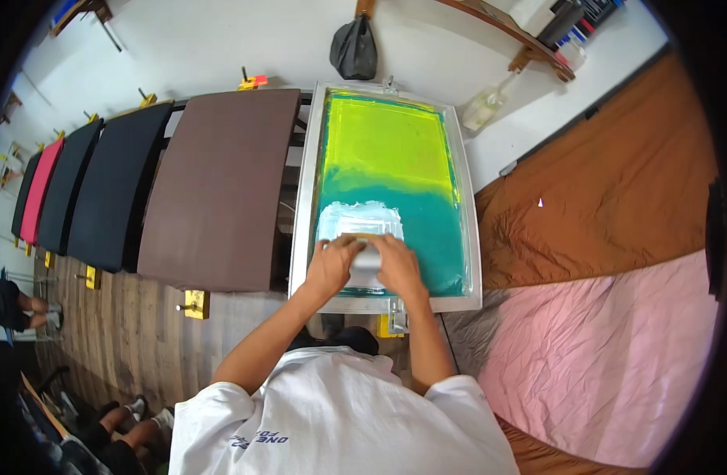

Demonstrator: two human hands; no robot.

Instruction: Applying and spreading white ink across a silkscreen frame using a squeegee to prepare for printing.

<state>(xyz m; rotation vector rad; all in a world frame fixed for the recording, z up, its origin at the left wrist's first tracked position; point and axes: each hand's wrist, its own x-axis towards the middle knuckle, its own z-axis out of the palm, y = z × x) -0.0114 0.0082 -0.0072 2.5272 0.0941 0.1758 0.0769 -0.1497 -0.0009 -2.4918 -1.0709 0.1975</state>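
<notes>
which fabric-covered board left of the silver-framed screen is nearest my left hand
The brown rectangular board, beside the silver-framed screen, nearest your left hand. It alone is brown; the boards farther left are near-black or pink.

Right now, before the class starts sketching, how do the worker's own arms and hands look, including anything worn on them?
The left hand and right hand are ungloved, with no watch or bracelet visible. Both forearms are uncovered below loose, short white cloth sleeves, part of a white cloth T-shirt bearing dark blue printed lettering.
</notes>
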